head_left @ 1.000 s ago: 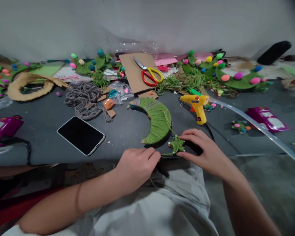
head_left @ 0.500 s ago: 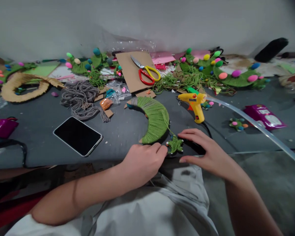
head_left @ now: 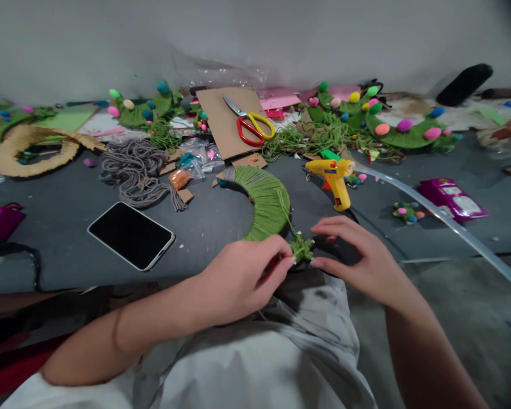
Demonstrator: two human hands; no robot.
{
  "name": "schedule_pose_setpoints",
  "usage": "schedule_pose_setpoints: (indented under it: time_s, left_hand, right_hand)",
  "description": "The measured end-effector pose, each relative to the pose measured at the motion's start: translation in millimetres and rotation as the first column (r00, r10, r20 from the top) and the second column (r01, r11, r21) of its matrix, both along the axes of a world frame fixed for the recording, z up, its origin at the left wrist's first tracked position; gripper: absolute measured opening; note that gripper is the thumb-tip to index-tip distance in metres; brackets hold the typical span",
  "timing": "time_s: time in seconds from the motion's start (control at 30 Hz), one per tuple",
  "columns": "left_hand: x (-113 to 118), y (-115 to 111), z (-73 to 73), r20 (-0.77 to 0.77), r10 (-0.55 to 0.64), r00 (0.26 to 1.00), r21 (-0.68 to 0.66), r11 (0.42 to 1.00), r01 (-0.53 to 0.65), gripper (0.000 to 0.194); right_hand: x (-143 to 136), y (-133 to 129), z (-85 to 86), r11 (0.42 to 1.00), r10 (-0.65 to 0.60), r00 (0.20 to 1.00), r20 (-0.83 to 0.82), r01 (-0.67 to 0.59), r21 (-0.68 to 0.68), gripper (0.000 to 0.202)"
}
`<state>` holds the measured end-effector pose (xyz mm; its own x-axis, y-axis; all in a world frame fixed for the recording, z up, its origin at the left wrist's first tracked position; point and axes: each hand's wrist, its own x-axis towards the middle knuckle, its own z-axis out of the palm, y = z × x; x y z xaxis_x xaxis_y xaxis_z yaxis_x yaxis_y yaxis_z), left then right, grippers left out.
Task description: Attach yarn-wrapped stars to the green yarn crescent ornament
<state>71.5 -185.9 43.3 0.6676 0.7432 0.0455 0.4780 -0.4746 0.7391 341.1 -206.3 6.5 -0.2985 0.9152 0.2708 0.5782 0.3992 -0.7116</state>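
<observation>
My left hand (head_left: 249, 275) pinches the left side of a small green yarn star (head_left: 301, 248) between thumb and fingertips, at the table's front edge. Pale dots tip some of the star's points. Just right of it, my right hand (head_left: 361, 255) is open, thumb and fingers apart around the star's right side. A green yarn-wrapped crescent (head_left: 269, 203) lies behind my left hand, which hides its lower end. From the crescent a strand of green yarn runs down to the star.
A yellow glue gun (head_left: 334, 179) with a long clear glue stick (head_left: 447, 218) lies at right. Scissors (head_left: 249, 125) rest on cardboard (head_left: 210, 122). A phone (head_left: 131, 234), grey yarn (head_left: 132, 167), a straw-coloured ring (head_left: 8, 162) and decorated green crescents (head_left: 404, 133) lie about.
My left hand has shifted to the right and its fingertips now pinch the star. My right thumb has come up closer to the star. The view has moved slightly.
</observation>
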Motion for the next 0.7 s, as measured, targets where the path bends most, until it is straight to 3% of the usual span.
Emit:
schedule_pose_setpoints:
  time_s: [0.07,0.13,0.17,0.23,0.3,0.4,0.53,0.7]
  left_hand:
    - [7,11,9.8,0.244,0.104,0.964,-0.352,0.936,-0.012,0.022]
    - [17,27,15.3,0.409,0.195,0.891,-0.615,0.781,0.112,0.022]
    - [23,35,16.3,0.468,0.226,0.854,-0.676,0.715,0.181,0.020]
    - [33,51,15.9,0.543,0.285,0.790,-0.727,0.630,0.273,0.017]
    - [39,63,14.1,0.567,0.330,0.754,-0.745,0.596,0.299,0.018]
    - [43,73,12.6,0.530,0.378,0.759,-0.789,0.548,0.278,0.018]
    - [42,76,13.8,0.479,0.408,0.777,-0.851,0.432,0.298,0.019]
    - [45,76,17.3,0.470,0.434,0.769,-0.865,0.398,0.304,0.024]
  right_hand:
    - [-8,1,6.5,1.000,0.007,0.999,-0.041,-0.007,-0.001,0.034]
    - [-17,3,13.1,0.998,0.016,0.995,-0.094,-0.021,-0.052,0.029]
    - [-21,5,15.7,0.995,0.013,0.992,-0.123,-0.026,-0.099,0.026]
    - [-29,8,18.6,0.980,-0.020,0.982,-0.186,-0.017,-0.198,0.022]
    - [-33,12,19.0,0.968,-0.074,0.967,-0.243,0.010,-0.252,0.019]
    - [-33,16,19.1,0.966,-0.142,0.947,-0.290,0.069,-0.250,0.019]
    - [-30,18,23.0,0.965,-0.223,0.917,-0.331,0.158,-0.211,0.022]
    - [-36,23,23.1,0.958,-0.207,0.875,-0.437,0.091,-0.273,0.036]
